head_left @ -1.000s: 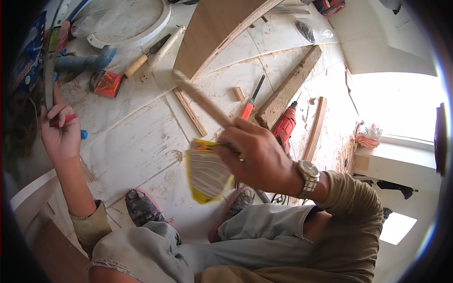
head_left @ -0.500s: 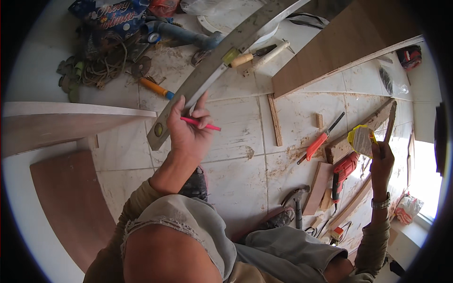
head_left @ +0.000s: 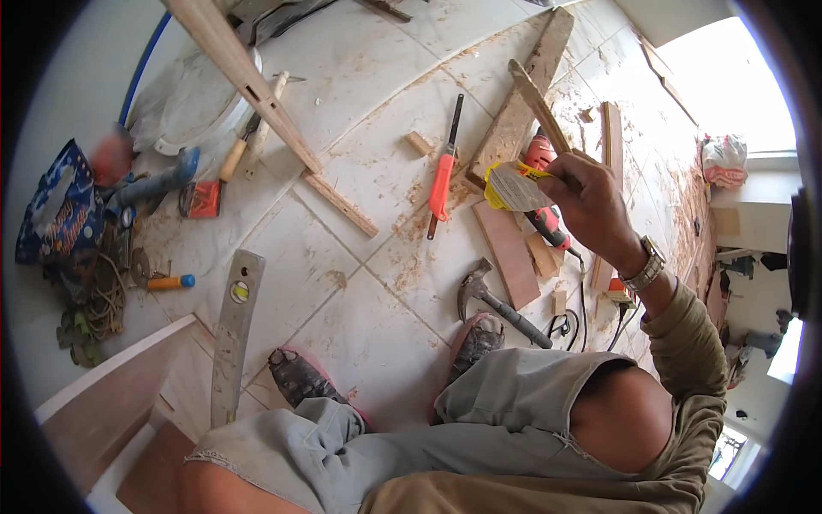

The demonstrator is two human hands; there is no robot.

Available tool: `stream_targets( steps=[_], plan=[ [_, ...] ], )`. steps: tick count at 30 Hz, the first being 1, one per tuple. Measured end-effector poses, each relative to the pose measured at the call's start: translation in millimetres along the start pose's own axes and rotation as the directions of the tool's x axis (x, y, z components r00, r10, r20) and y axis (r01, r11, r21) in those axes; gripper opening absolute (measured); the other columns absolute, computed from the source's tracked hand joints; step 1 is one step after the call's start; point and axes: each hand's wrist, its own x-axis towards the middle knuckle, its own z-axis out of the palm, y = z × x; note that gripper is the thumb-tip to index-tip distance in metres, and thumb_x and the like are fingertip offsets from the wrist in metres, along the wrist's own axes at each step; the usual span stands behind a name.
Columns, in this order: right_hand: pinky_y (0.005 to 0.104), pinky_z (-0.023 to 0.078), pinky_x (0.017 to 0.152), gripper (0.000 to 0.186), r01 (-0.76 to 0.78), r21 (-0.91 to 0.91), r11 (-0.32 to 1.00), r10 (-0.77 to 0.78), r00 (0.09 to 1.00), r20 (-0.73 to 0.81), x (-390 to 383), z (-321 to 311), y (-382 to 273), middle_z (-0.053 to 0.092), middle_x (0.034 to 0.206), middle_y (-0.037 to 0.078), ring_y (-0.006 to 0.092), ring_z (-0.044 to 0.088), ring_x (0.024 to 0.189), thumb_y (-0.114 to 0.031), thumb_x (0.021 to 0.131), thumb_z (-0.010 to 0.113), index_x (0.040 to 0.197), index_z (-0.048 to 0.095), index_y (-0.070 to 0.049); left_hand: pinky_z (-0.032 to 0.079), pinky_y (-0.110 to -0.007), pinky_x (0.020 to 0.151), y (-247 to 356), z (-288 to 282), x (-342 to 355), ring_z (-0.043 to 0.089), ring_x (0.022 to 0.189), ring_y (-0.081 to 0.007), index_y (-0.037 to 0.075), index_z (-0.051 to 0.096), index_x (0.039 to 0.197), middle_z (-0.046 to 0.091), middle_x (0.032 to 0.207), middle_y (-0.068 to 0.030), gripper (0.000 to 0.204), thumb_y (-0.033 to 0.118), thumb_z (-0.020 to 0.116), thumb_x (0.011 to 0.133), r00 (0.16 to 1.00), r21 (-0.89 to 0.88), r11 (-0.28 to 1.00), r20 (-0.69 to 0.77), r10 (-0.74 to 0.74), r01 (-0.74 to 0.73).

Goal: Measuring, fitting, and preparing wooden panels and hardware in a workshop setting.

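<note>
My right hand (head_left: pixel 582 193) is closed round a slim wooden stick (head_left: pixel 535 103) and a yellow-edged grey object (head_left: pixel 509 187), perhaps a tape measure, above a red power drill (head_left: pixel 555 230) and a thick timber (head_left: pixel 501 137). My left hand is out of view. A metal spirit level (head_left: pixel 235 338) stands out beside my left leg, its lower end hidden at the knee. A red-handled saw (head_left: pixel 441 188) lies on the tiles, with a claw hammer (head_left: pixel 497 304) nearer my right foot.
A tall wooden panel (head_left: pixel 257 94) rises at upper left. A blue printed bag (head_left: pixel 56 210), rope, pipe fitting and chisel (head_left: pixel 231 158) lie left. A curved board edge (head_left: pixel 120 360) is at lower left. Scraps and cables (head_left: pixel 582 300) cover the tiled floor at right.
My left hand, earlier holding the level and a red pencil, has left the view; the level now sits lower, by my knee. My right hand still holds the stick. The view has turned.
</note>
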Motion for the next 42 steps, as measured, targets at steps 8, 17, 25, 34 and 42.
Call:
stream_targets(
  steps=[8,17,25,34,42],
  plan=[
    [0.0305,0.044,0.06,0.014,-0.128,0.21,0.969,0.179,0.953,-0.246,-38.9,-43.6,47.0,0.059,0.069,0.008,0.0134,0.053,0.062,-0.01,0.09,0.07,0.089,0.066,0.003,0.04,-0.025,0.054,-33.0,265.8,51.0,0.046,0.059,-0.0085,0.02,0.05,0.145,0.064,0.135,-0.0081,0.054,0.047,0.055,0.098,0.952,0.308,0.947,0.251,-0.176,0.094],
    [0.0236,0.03,0.054,0.018,-0.085,0.516,0.853,0.412,0.716,-0.563,-84.5,-81.9,94.8,0.049,0.067,-0.006,0.0019,0.038,0.063,-0.013,0.097,0.066,0.085,0.064,0.0,0.032,-0.022,0.047,-157.9,525.3,97.1,0.038,0.052,-0.0056,0.014,0.057,0.124,0.067,0.123,-0.0192,0.037,0.037,0.058,0.095,0.987,0.627,0.771,0.029,-0.159,0.106],
    [0.0183,0.026,0.038,0.018,0.255,0.7,0.667,0.629,0.312,-0.713,-113.4,-96.7,96.0,0.056,0.067,-0.004,-0.001,0.038,0.046,-0.018,0.101,0.062,0.088,0.064,-0.007,0.031,-0.02,0.047,-281.3,606.9,130.5,0.037,0.053,-0.005,0.012,0.054,0.128,0.067,0.121,-0.0215,0.04,0.034,0.062,0.096,0.957,0.562,0.826,0.206,-0.205,0.056],
    [0.0175,0.036,0.049,0.017,0.319,0.701,0.638,0.561,0.431,-0.707,-135.5,-89.5,99.3,0.056,0.076,-0.003,0.0015,0.047,0.059,-0.016,0.1,0.064,0.089,0.06,-0.004,0.031,-0.019,0.047,-387.9,696.4,294.3,0.037,0.051,-0.0066,0.014,0.053,0.129,0.065,0.124,-0.0175,0.039,0.042,0.055,0.102,0.942,-0.027,0.997,0.327,0.079,-0.074],
    [0.0223,0.039,0.073,0.017,0.137,0.554,0.821,0.419,0.514,-0.748,-158.2,-83.1,102.1,0.052,0.085,-0.002,0.0053,0.043,0.079,-0.013,0.101,0.061,0.088,0.058,-0.002,0.034,-0.027,0.048,-383.1,772.7,400.4,0.048,0.058,-0.0126,0.006,0.05,0.124,0.063,0.085,-0.0066,0.045,0.046,0.05,0.103,0.958,-0.044,0.96,0.074,0.278,-0.275]
  ],
)
